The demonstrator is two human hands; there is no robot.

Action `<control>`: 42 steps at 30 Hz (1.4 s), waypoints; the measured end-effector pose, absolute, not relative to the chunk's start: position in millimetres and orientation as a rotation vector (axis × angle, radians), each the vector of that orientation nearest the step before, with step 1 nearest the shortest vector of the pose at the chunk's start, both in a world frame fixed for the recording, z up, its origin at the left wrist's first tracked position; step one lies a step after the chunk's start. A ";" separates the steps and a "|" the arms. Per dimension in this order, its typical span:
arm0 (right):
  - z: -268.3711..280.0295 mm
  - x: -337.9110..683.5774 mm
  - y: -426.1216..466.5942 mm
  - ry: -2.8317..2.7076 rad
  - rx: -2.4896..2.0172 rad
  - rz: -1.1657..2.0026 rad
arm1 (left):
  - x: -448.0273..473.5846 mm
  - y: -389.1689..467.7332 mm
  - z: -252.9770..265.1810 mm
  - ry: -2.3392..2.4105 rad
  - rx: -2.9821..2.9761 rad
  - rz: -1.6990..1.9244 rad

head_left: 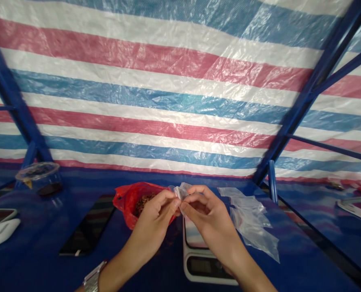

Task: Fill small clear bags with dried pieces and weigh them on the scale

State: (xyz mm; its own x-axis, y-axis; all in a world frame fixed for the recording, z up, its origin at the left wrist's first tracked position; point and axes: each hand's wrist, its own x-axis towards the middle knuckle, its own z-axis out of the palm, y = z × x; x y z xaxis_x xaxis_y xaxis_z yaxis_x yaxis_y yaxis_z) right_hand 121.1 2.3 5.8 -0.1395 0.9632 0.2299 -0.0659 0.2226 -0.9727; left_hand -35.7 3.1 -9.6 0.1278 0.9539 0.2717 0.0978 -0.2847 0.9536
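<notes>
My left hand (158, 217) and my right hand (209, 211) meet in the middle, both pinching a small clear zip bag (180, 192) at its edge. Most of the bag is hidden by my fingers, and I cannot tell whether anything is in it. Behind my left hand sits an open red plastic bag (127, 202) with brown bits (142, 202) inside. Under my right hand lies a white digital kitchen scale (188, 265), its display facing me. To the right of that hand, several clear zip bags (253, 223) lie overlapping on the blue table.
A black phone (90, 225) lies left of the red bag. Farther left are a white earbud case (0, 233) and a clear plastic tub (44, 178) with dark contents. Blue metal frame bars (292, 109) and a striped tarp (168, 93) rise behind the blue tabletop (40, 243).
</notes>
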 end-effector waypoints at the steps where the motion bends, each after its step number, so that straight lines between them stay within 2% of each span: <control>1: 6.0 120.6 1.9 -1.371 -0.926 1.162 | -35.7 2.2 -8.5 1.072 1.575 1.266; 9: 6.4 103.4 -2.3 -1.345 -0.971 0.783 | -35.6 -6.2 -3.0 1.154 1.541 1.324; 15: 1.9 94.2 5.5 -1.345 -1.080 0.642 | -59.3 9.3 7.9 0.942 1.220 1.617; 23: -22.4 69.8 24.9 -1.348 -1.045 1.034 | -80.8 21.7 0.5 0.753 0.986 1.472; 28: -26.8 64.5 38.5 -1.332 -1.109 0.783 | -99.8 29.0 -26.8 1.155 1.218 1.532; 31: -29.7 61.9 44.7 -1.404 -1.166 0.599 | -104.4 24.4 -36.4 1.484 1.573 1.604; 35: -29.8 55.2 43.6 -1.553 -1.255 0.425 | -100.3 19.0 -45.6 1.674 2.075 1.337; 38: -27.3 51.6 38.5 -1.646 -1.256 0.340 | -98.2 23.9 -51.7 1.784 2.111 1.202; 42: -24.5 54.5 34.4 -1.738 -1.228 0.247 | -100.3 32.6 -55.6 1.773 2.163 1.197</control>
